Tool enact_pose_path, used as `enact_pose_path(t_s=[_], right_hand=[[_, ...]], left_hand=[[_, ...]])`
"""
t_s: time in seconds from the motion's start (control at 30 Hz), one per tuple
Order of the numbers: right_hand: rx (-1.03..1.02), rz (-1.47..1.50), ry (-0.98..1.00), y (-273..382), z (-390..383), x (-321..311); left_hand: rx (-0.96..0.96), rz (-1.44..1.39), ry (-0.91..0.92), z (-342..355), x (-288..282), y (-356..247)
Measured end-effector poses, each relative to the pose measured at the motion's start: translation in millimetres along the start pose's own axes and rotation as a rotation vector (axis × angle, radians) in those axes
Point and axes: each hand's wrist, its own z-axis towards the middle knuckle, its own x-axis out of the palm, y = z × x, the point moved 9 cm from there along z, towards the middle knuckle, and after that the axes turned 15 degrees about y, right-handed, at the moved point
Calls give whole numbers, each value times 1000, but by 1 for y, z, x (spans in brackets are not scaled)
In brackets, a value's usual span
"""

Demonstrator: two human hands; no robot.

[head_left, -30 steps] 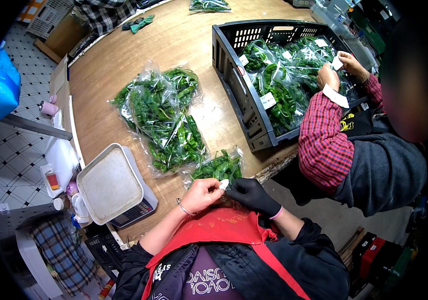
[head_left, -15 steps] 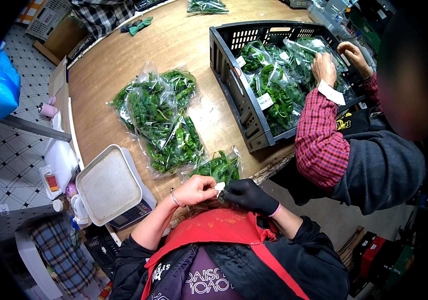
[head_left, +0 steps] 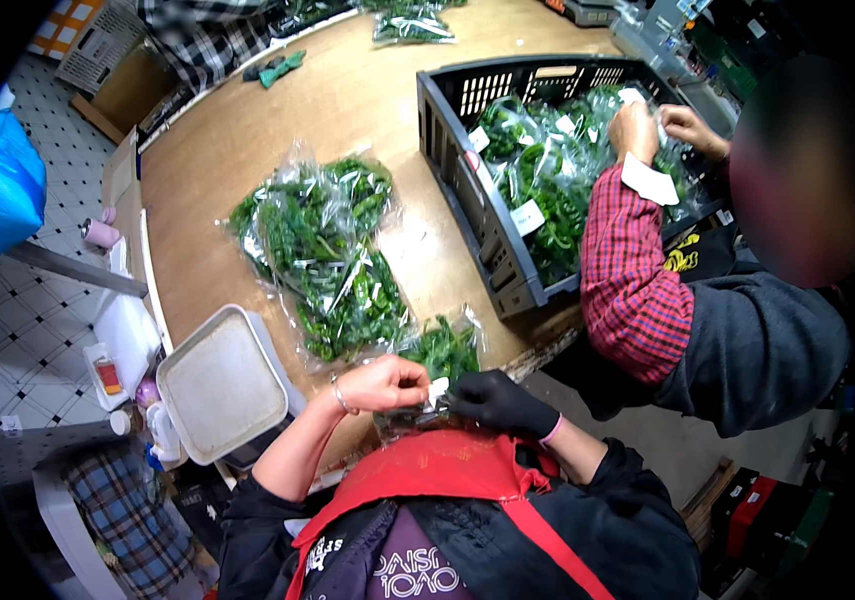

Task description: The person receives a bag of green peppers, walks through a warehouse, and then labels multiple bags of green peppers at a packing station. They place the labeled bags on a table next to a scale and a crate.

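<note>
A clear plastic bag of green peppers (head_left: 445, 348) lies at the table's near edge, its gathered top toward my red apron. My bare left hand (head_left: 385, 384) is closed, pinching at a small white label (head_left: 437, 391) by the bag's top. Against the label's other side, my right hand (head_left: 503, 402) in a black glove is closed on the bag's top; the fingers partly hide the grip. Just beyond lie several more bags of green peppers (head_left: 333, 255) in a heap.
A scale with a metal tray (head_left: 225, 385) stands at left. On the right, a black crate (head_left: 488, 235) holds several labelled bags; a co-worker's hands (head_left: 634, 133) work over it. Green gloves (head_left: 281, 68) and more bags (head_left: 414, 25) lie at the far side.
My hands stay together at the bag's top, and the white label between them shows more upright. The co-worker's hands have moved closer together over the crate. The whole view has shifted slightly.
</note>
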Motion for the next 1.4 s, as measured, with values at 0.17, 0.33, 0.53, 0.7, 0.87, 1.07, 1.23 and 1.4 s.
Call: enact_pose_path(t_s=[0.17,0.33,0.53,0.7,0.87,1.07,1.23,1.4], right_hand=[[-107,-100,-17,4,-1,1],[-84,-103,-3,4,-2,1],[-28,-128,-98,6,-4,-1],[-96,-146,-136,9,-3,-3],[-88,-55,-131,5,-4,-7],[-128,-79,-143,10,-5,-2],[-147,-90,-164,11,-7,-4],[-129,-68,-145,14,-5,-5]], left_hand=[[-92,438,-125,2,-3,-38],[-108,610,-152,21,4,-26],[-48,296,-138,20,3,-19],[-60,113,-143,23,4,-4],[63,-247,-225,21,10,9],[122,-382,-388,5,15,25],[128,-464,-406,4,16,27],[195,-540,-451,2,15,33]])
